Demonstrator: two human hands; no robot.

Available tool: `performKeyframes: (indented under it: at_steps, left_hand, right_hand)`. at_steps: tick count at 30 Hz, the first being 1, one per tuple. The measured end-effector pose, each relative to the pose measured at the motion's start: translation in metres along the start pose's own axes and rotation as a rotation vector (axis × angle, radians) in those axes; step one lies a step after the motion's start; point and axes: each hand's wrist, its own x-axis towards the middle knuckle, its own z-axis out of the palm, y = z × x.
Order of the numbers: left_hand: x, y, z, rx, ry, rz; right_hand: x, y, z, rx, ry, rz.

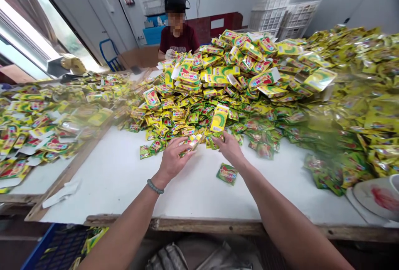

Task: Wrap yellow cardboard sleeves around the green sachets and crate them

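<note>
My left hand (173,158) is closed round a few small yellow-green sachets (193,141) at the near edge of a big heap of sachets (237,83) on a white table (124,174). Just to its right, my right hand (229,148) reaches into the heap's edge; its fingers curl down among the packets, and I cannot make out what they grip. One loose sachet (227,173) lies flat on the table below my right wrist. A larger yellow pack (219,118) stands up in the pile just beyond both hands.
A person in a dark red shirt (178,39) sits at the far side of the table. More sachets (37,128) cover a second table at left. White crates (274,8) are stacked at the back. A blue crate (59,247) sits below the front edge.
</note>
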Motion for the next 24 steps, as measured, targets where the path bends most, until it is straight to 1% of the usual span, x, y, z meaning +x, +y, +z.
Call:
performKeyframes:
  at_steps: [1,3,5,7,9,12,14,15,16,18,20,22,24]
  left_hand:
    - [0.0,0.003,0.0,-0.061,-0.006,-0.06]
    - [0.002,0.008,0.002,-0.156,0.016,-0.208]
    - [0.004,0.009,0.005,-0.147,0.015,-0.323]
    - [0.006,0.008,0.007,-0.021,-0.066,-0.402]
    - [0.008,0.008,0.009,0.138,-0.188,-0.474]
    - [0.008,0.008,0.01,0.318,-0.329,-0.529]
    - [0.007,0.009,0.01,0.377,-0.371,-0.546]
    - [0.006,0.009,0.01,0.391,-0.382,-0.55]
    - [0.005,0.009,0.01,0.397,-0.388,-0.552]
    - [0.003,0.009,0.01,0.403,-0.393,-0.54]
    - [0.002,0.009,0.011,0.402,-0.394,-0.531]
    - [0.002,0.011,0.011,0.383,-0.363,-0.525]
    - [0.002,0.013,0.01,0.346,-0.339,-0.537]
  right_hand:
    - [0.001,0.001,-0.003,-0.03,0.037,-0.005]
    - [0.003,0.002,-0.007,-0.062,0.112,-0.018]
    - [0.005,0.003,-0.008,-0.069,0.158,-0.035]
    - [0.004,0.002,-0.009,-0.068,0.17,-0.05]
    - [0.002,-0.002,-0.01,-0.069,0.197,-0.064]
    - [-0.002,-0.01,-0.013,-0.019,0.321,-0.133]
    - [-0.005,-0.015,-0.015,0.048,0.371,-0.19]
    - [-0.005,-0.017,-0.015,0.078,0.359,-0.207]
    - [-0.006,-0.017,-0.015,0.098,0.319,-0.215]
    - [-0.007,-0.017,-0.011,0.092,0.201,-0.204]
    - [-0.008,-0.014,-0.007,0.033,0.093,-0.177]
    - [-0.009,-0.012,-0.003,-0.031,0.04,-0.165]
    - [-0.009,-0.01,-0.001,-0.041,0.011,-0.17]
